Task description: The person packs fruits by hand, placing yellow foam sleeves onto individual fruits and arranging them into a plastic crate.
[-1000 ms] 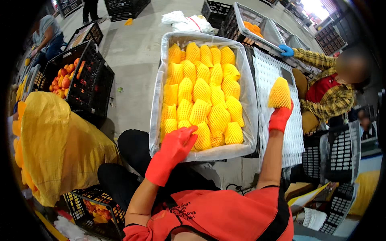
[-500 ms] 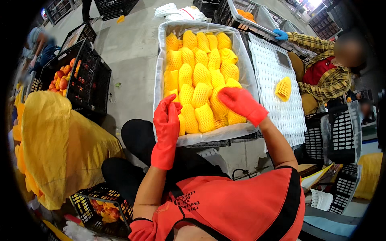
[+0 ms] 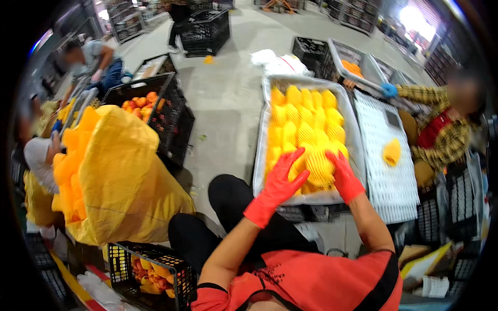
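Observation:
A lined crate point(image 3: 353, 140) holds several rows of rounded pieces in yellow foam nets point(image 3: 306, 124). My left hand point(image 3: 277, 186), in a red rubber glove, has spread fingers touching pieces at the crate's near end. My right hand point(image 3: 346, 179), gloved alike, lies against the near right pieces, fingers apart. Whether either hand grips one is unclear through motion blur. To the right, a single yellow netted piece point(image 3: 391, 151) rests on a white woven-looking foam mat point(image 3: 386, 197).
A large yellow sack point(image 3: 135, 171) of foam nets stands left, near black crates point(image 3: 176, 124) of red-yellow fruit and a lower fruit crate point(image 3: 119, 259). A co-worker in plaid point(image 3: 441, 150) sits right, blue-gloved hand point(image 3: 389, 89) on a crate rim. Others work at left.
My right hand set the netted piece it held on the mat and moved left into the crate. My left hand shifted among the pieces. The whole view swung leftward, moving the scene rightward.

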Tool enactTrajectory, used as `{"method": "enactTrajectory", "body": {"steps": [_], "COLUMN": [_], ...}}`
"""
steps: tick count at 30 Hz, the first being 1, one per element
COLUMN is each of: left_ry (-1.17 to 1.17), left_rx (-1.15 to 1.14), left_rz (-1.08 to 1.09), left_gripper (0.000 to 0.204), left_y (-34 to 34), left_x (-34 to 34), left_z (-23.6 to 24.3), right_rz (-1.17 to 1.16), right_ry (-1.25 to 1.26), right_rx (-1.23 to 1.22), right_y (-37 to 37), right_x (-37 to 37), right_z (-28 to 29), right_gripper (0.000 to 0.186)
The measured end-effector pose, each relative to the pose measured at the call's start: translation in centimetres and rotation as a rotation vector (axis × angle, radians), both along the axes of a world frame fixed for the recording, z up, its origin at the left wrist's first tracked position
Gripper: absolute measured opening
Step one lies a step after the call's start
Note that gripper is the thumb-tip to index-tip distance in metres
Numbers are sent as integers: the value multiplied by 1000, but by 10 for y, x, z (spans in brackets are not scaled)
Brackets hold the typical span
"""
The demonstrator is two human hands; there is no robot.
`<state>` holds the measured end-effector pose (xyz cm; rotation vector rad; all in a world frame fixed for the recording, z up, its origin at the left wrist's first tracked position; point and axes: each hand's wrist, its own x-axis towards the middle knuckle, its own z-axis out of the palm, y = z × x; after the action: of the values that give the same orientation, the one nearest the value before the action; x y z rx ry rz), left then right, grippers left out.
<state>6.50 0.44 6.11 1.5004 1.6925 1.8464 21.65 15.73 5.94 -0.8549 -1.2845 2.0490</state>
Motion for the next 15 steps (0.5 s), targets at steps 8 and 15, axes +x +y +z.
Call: {"method": "enactTrajectory", "body": {"steps": [8, 15], "left_ry": [42, 30], "left_rx": [-47, 13], "left_rz": [-86, 139], "left_gripper": [65, 65], "left_y": [5, 4], "left_x": [8, 1], "left_z": [-9, -19], "right_rz": [-276, -44], "right_ry": [-51, 25], "right_rx": [343, 657], "right_y": [-13, -67], "right_x": [-37, -41], "right_z": [-12, 13], "right_gripper": [52, 83]}}
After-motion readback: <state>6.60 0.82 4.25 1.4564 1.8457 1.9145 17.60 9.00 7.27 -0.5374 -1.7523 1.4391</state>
